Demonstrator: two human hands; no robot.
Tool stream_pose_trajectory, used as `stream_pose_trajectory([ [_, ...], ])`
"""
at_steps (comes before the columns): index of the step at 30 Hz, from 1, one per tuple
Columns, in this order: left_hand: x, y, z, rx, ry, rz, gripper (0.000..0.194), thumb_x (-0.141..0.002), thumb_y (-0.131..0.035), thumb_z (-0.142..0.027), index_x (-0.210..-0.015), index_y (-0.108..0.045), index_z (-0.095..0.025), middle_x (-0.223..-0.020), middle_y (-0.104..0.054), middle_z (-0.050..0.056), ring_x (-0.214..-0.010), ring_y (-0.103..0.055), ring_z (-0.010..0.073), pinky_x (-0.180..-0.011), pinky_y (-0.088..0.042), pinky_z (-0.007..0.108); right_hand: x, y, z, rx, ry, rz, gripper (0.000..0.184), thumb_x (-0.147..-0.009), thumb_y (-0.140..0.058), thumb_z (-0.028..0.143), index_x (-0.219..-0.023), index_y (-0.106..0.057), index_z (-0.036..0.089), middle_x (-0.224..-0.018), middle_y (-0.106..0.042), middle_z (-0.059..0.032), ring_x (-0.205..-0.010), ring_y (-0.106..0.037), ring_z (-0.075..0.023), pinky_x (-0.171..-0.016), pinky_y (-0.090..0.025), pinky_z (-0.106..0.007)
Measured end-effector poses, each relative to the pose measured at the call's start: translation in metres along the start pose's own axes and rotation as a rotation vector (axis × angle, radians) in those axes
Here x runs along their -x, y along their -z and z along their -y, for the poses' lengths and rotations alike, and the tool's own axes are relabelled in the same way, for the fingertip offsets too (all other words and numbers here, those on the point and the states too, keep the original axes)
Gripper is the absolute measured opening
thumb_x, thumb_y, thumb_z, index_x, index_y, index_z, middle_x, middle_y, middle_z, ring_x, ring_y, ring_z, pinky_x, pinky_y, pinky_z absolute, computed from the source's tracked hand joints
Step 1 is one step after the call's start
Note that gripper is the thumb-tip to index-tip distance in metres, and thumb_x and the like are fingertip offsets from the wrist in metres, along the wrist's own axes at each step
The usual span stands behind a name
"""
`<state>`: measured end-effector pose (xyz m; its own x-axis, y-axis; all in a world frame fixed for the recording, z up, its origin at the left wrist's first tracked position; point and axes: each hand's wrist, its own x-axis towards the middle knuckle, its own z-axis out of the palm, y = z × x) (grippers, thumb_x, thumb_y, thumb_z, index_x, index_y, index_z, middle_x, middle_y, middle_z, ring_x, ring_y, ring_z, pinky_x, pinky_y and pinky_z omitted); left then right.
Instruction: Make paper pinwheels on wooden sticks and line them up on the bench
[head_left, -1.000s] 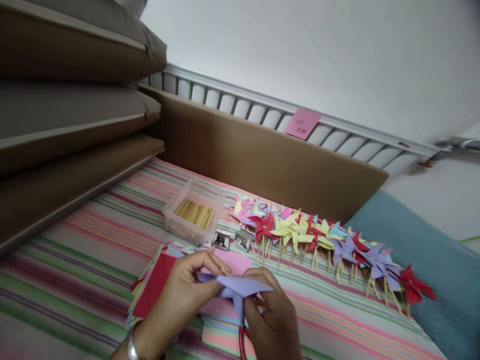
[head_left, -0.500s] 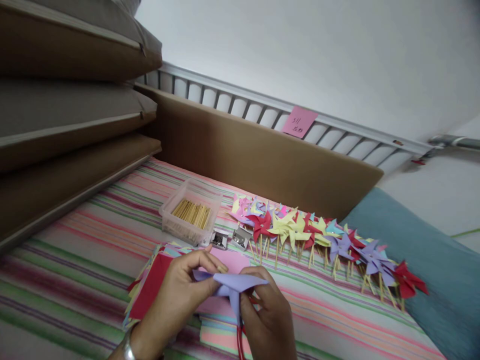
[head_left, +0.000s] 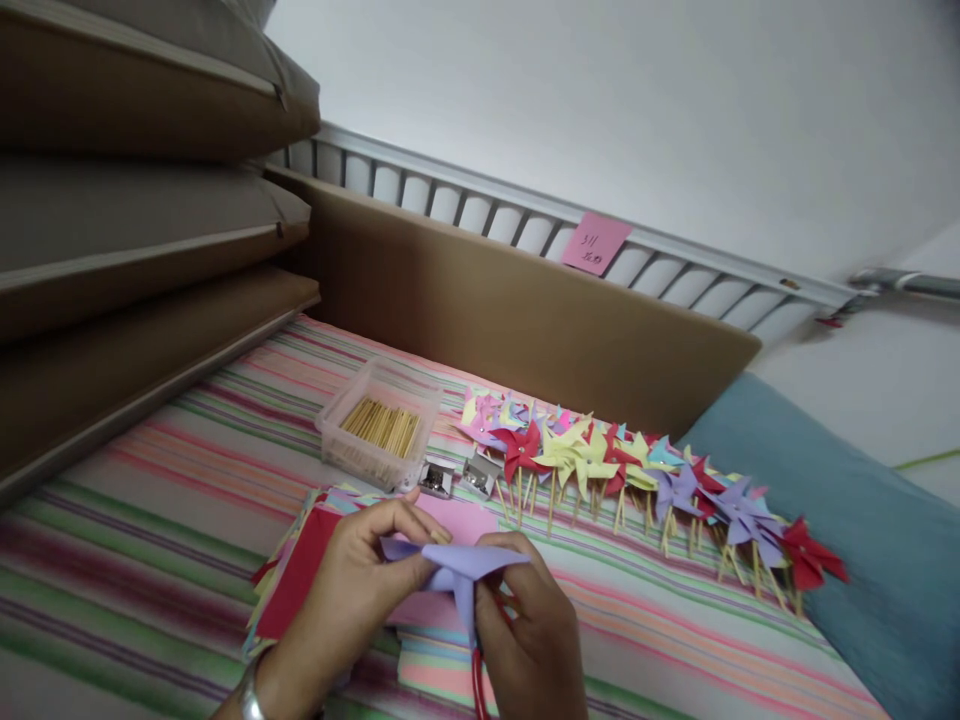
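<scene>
My left hand [head_left: 352, 595] and my right hand [head_left: 529, 640] are both closed on a purple paper piece [head_left: 465, 570], folded into pinwheel shape, near the bottom middle. A red handle [head_left: 477, 685], maybe scissors, shows under my right hand. Beneath my hands lies a stack of coloured paper squares [head_left: 300, 570], red on top at the left, pink [head_left: 461, 520] behind. A row of finished paper pinwheels on sticks [head_left: 637, 475] runs to the right across the striped cloth [head_left: 187, 480].
A clear plastic box of wooden sticks [head_left: 379, 425] stands beyond the paper, with two small open metal boxes [head_left: 457, 478] beside it. Brown cushions [head_left: 135, 200] are stacked at left. A brown board [head_left: 525, 320], a white rail with a pink note [head_left: 596, 243], and a blue cushion [head_left: 862, 540] lie behind.
The view has shifted slightly, so everything sits a little further left and lower. My hands keep their hold on the purple paper with only small finger movement.
</scene>
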<state>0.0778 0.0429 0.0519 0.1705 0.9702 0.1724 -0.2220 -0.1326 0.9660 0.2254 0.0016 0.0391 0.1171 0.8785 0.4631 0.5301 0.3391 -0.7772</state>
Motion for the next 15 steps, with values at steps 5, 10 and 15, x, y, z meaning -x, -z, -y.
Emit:
stream_pose_trajectory([
  [5,0.0,0.002,0.001,-0.009,0.001,0.003,0.013,-0.066,-0.073,-0.017,-0.058,-0.064,-0.021,-0.066,-0.071,-0.002,-0.067,-0.066,0.0162,-0.112,-0.024,0.044,0.0,0.0,0.002,-0.007,0.029,0.012,0.02,-0.084,-0.047,0.009,-0.076,-0.062,0.021,-0.078,-0.058,-0.0024,-0.07,-0.057,-0.0148,-0.063,-0.044,-0.023],
  [10,0.0,0.003,0.006,-0.043,0.003,-0.017,0.013,-0.066,-0.072,-0.016,-0.058,-0.064,-0.022,-0.068,-0.072,-0.002,-0.068,-0.066,0.0158,-0.11,-0.029,0.042,0.0,-0.003,0.004,-0.008,0.012,0.029,0.021,-0.085,-0.046,0.01,-0.075,-0.061,0.02,-0.08,-0.059,-0.0026,-0.074,-0.058,-0.0155,-0.067,-0.045,-0.024],
  [15,-0.005,0.016,0.015,-0.007,0.045,-0.068,0.015,-0.066,-0.076,-0.024,-0.064,-0.061,-0.021,-0.072,-0.071,0.0,-0.074,-0.067,0.0187,-0.078,-0.053,0.031,-0.007,0.005,0.007,-0.05,-0.075,0.106,0.021,-0.083,-0.051,0.008,-0.083,-0.067,0.02,-0.083,-0.062,-0.0015,-0.075,-0.059,-0.0136,-0.066,-0.044,-0.021],
])
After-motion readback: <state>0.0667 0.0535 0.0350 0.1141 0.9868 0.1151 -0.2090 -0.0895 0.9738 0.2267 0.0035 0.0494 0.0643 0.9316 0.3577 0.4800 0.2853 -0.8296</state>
